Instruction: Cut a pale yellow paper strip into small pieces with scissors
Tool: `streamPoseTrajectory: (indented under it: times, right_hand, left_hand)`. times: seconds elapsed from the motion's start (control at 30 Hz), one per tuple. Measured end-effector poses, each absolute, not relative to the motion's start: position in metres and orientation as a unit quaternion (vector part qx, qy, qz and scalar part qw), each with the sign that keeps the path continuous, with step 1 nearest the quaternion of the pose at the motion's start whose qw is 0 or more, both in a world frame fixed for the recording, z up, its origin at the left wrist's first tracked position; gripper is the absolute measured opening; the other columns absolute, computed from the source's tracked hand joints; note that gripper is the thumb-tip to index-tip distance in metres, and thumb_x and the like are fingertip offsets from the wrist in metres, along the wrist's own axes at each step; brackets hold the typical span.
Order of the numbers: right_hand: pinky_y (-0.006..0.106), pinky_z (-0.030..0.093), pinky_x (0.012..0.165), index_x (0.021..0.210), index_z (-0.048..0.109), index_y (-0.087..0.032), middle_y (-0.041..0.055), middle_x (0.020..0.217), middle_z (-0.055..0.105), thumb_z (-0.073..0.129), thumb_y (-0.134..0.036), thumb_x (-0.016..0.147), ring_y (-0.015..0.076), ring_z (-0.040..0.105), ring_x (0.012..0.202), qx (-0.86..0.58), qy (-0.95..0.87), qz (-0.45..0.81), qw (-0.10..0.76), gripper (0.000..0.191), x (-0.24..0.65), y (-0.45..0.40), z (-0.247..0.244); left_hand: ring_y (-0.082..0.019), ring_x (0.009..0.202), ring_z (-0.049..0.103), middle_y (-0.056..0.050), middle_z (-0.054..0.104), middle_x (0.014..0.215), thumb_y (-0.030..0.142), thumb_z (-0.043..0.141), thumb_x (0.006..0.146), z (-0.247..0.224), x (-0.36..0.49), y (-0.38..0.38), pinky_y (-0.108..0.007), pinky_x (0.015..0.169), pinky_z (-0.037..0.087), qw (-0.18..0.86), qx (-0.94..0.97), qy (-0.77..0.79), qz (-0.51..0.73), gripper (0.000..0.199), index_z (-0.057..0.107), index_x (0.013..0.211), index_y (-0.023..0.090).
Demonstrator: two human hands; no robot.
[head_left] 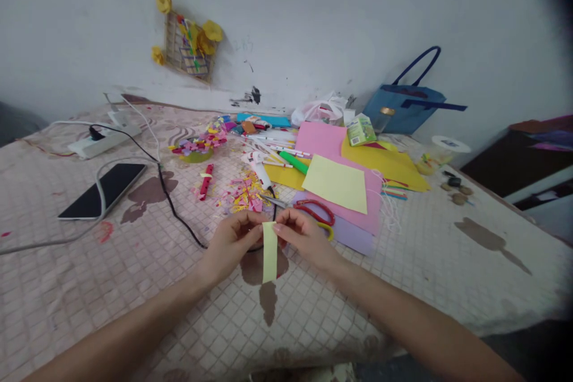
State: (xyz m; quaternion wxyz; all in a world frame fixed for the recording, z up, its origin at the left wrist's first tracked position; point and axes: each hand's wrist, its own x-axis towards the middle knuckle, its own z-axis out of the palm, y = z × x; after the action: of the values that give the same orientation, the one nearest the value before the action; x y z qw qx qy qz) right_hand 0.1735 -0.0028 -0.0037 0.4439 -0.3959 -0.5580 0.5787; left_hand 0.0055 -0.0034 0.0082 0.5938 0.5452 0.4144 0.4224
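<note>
Between my two hands, low in the middle of the head view, a pale yellow paper strip (pixel 270 253) hangs down over the tablecloth. My left hand (pixel 233 245) pinches its upper left edge between thumb and fingers. At the upper right edge, my right hand (pixel 308 239) pinches the same strip. Just beyond the hands lie scissors with a red handle (pixel 317 210). Past them is a heap of pink and yellow paper scraps (pixel 248 191). A white glue gun (pixel 258 168) rests behind the scraps.
Paper sheets, pale yellow (pixel 338 182) and pink (pixel 313 137) among them, lie right of centre. A black-screened phone (pixel 105 191) and a power strip (pixel 105 140) with cables are at left. A small red piece (pixel 206 182) lies near the scraps. A blue bag (pixel 403 108) stands at the back right.
</note>
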Motion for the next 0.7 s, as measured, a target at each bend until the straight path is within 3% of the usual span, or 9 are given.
streamPoseTrajectory:
  times: [0.7]
  right_hand:
    - [0.021, 0.04, 0.053, 0.075, 0.051, -0.018, -0.0034, 0.065, 0.048, 0.059, -0.037, 0.079, 0.0091, 0.048, 0.058, -0.393, -0.58, 0.569, 0.431, 0.021, 0.1751, -0.0048, -0.0033]
  left_hand:
    - [-0.015, 0.069, 0.063, -0.004, 0.068, 0.074, 0.029, 0.064, 0.073, 0.0165, 0.0069, -0.0069, -0.027, 0.069, 0.05, 0.622, 0.532, 0.403, 0.409, 0.017, 0.062, 0.08, 0.013]
